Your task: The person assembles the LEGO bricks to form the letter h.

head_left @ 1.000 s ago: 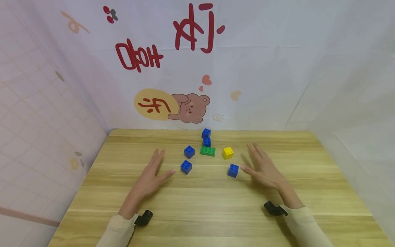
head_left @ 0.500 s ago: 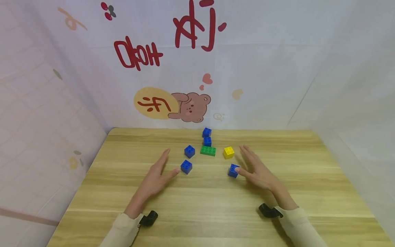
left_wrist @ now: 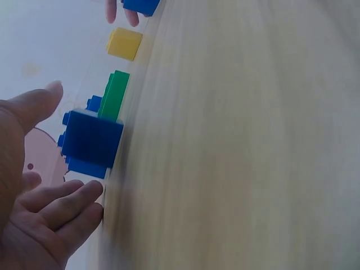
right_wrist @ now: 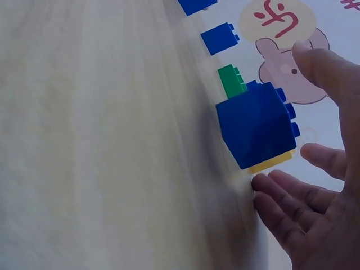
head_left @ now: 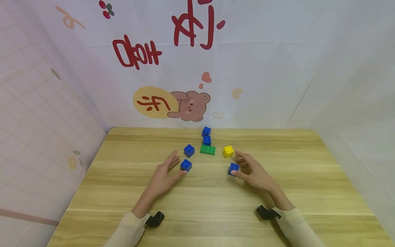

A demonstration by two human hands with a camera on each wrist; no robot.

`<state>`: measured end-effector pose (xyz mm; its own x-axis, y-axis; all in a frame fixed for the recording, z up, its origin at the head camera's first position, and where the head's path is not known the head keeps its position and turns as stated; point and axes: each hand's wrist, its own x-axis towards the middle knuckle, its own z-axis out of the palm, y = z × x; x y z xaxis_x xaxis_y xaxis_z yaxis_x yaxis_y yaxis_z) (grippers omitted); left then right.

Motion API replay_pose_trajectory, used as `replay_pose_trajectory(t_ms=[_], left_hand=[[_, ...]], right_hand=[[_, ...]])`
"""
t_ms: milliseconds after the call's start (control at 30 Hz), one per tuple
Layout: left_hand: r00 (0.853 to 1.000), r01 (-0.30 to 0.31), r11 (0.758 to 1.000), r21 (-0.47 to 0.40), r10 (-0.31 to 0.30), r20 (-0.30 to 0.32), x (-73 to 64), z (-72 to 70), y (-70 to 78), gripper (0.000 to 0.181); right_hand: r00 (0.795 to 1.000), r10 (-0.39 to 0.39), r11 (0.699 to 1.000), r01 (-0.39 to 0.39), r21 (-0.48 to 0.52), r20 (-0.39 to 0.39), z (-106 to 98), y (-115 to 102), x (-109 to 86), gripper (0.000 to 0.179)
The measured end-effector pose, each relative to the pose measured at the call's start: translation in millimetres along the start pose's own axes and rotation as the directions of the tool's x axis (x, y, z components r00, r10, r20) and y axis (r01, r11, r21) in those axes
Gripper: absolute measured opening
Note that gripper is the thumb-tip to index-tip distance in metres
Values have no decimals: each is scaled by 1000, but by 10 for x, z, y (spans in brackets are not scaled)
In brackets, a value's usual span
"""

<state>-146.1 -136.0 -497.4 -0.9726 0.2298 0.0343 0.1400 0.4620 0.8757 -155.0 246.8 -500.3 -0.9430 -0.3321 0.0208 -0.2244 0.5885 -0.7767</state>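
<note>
One brick (head_left: 186, 166), seemingly beside left hand (head_left: 163, 177)

Three red, brush-style Chinese characters can be read on a creased white cloth backdrop (head_left: 262, 68), all turned sideways with their tops pointing right. Highest is the large "安" (head_left: 191, 25), its upper edge cut off by the frame. Lower and to the left is "喜" (head_left: 136, 56). Below both, "乐" (head_left: 154, 101) stands on a pale-yellow oval (head_left: 155, 91) beside a printed pinkish-brown cartoon bear (head_left: 191, 108). The right wrist view repeats "乐", with an unreadable fragment of red lettering (right_wrist: 350, 4) in its upper right corner.
</note>
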Motion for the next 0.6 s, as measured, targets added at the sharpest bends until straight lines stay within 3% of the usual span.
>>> replay_pose_trajectory(t_ms=[200,600], left_hand=[[999,-38,998,-43,37,-35,15,86,51,83],[992,-22,992,-127,5,-126,53,216,62,63]], right_hand=[[1000,28,1000,-28,6,-2,49,-29,-23,73],[998,46,999,-45,18,-37,103,-48,5,42]])
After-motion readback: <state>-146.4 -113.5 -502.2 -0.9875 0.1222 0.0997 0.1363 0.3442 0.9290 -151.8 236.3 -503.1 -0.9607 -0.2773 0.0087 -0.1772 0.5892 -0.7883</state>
